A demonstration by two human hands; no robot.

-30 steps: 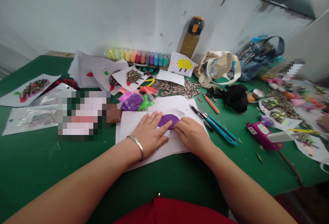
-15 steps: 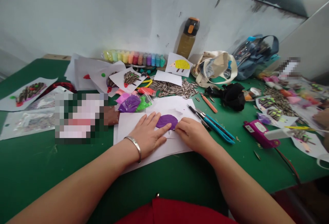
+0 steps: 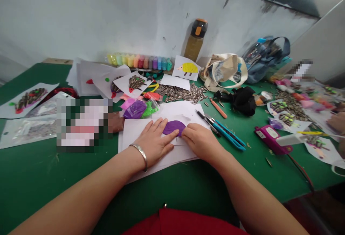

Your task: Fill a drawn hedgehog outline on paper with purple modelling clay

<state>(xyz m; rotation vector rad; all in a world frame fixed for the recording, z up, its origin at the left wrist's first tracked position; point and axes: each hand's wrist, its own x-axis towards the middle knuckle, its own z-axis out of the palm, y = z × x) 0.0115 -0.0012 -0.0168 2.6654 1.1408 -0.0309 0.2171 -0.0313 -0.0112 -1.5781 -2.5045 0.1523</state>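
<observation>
A flat purple clay patch [image 3: 173, 126] lies on a white sheet of paper [image 3: 161, 118] on the green table. My left hand [image 3: 155, 141] rests flat on the paper, fingers stretched out, with a fingertip touching the patch's near left edge. A silver bangle sits on that wrist. My right hand [image 3: 199, 142] lies with its fingers curled and pressed against the patch's right edge. Nothing I can see is held inside it.
Bags of purple and green clay [image 3: 138, 108] lie behind the paper. A pile of sunflower seeds [image 3: 180, 92], a row of clay pots [image 3: 140, 61], a bottle [image 3: 195, 40], bags [image 3: 229, 70], blue cutters [image 3: 226, 133] and a purple glue gun [image 3: 271, 139] surround it. Another person's hand [image 3: 336, 121] shows far right.
Both hands stay on the purple patch with barely any shift. The view has drifted slightly, so everything sits a little further left.
</observation>
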